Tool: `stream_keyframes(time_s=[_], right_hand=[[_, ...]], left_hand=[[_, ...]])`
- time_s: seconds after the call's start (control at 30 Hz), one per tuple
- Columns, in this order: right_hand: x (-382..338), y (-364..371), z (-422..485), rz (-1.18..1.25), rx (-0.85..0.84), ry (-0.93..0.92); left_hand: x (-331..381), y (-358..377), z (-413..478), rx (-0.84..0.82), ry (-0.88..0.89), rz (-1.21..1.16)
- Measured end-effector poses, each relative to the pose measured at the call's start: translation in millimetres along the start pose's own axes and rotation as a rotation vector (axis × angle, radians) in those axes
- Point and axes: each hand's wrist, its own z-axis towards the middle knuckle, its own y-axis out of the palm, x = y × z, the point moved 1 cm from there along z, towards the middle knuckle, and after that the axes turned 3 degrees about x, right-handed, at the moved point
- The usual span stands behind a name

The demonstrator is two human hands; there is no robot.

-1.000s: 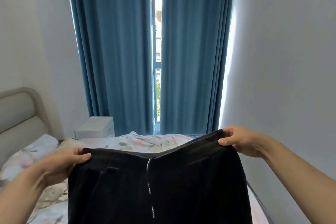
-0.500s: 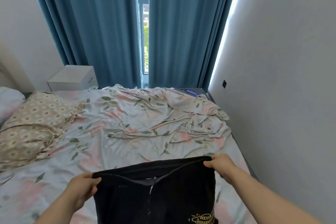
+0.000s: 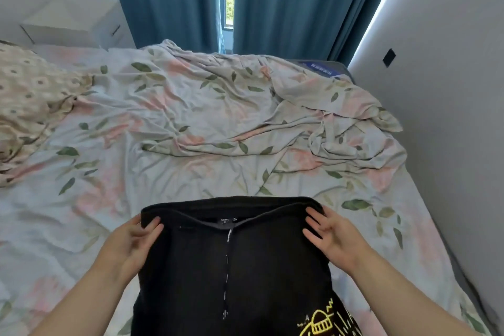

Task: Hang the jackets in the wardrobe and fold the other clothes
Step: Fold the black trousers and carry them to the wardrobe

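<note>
The pants lie front-up on the bed at lower centre of the frame, with the waistband toward the window and the legs running out of the bottom edge. The right hand is spread, its straight fingers resting on the waistband's right end. The left hand touches the left corner, but I cannot tell whether it pinches the cloth. The main risk is a crooked fold. The front of the waistband sags below the back, so the two layers are not lined up, and the sheet underneath looks creased. If the legs hang over the bed's edge, which is hidden, their weight could drag the pants down once both hands lift. The loose drawstring could also bunch up inside the fold.
</note>
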Motion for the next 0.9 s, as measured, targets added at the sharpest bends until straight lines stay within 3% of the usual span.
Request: stream_keyframes(time_s=[0.13,0.23,0.33,0.47,0.53,0.6,0.7,0.77,0.9], right_hand=[[8.3,12.9,87.3,-0.111,0.020,-0.068],[14.3,21.0,143.8,-0.231,0.049,-0.121],[21.3,29.0,185.8,-0.347,0.082,-0.195],[28.4,35.4,230.2,-0.390,0.103,-0.268],[28.3,36.1,246.1,-0.446,0.119,-0.321],[32.7,32.8,251.2,-0.797,0.190,-0.516],[62.4,22.1,256.7,-1.670,0.238,-0.896],[75.9,20.4,258.9,-1.812,0.258,-0.950],[74.7,19.4,272.7,-1.844,0.287,-0.948]], left_hand=[[-10.6,24.3,101.2,0.019,0.106,0.150],[-26.7,38.7,161.3,0.019,0.290,0.346],[-45.8,50.1,196.7,0.005,0.556,0.651],[-62.6,64.4,224.9,-0.063,0.718,0.838],[-73.7,68.3,233.0,-0.052,0.847,1.041],[-87.9,65.7,236.1,-0.040,1.013,1.339],[-99.9,67.6,241.1,-0.005,1.242,1.666],[-98.2,72.3,242.3,0.038,1.285,1.796],[-97.7,79.9,249.2,0.058,1.259,1.918]])
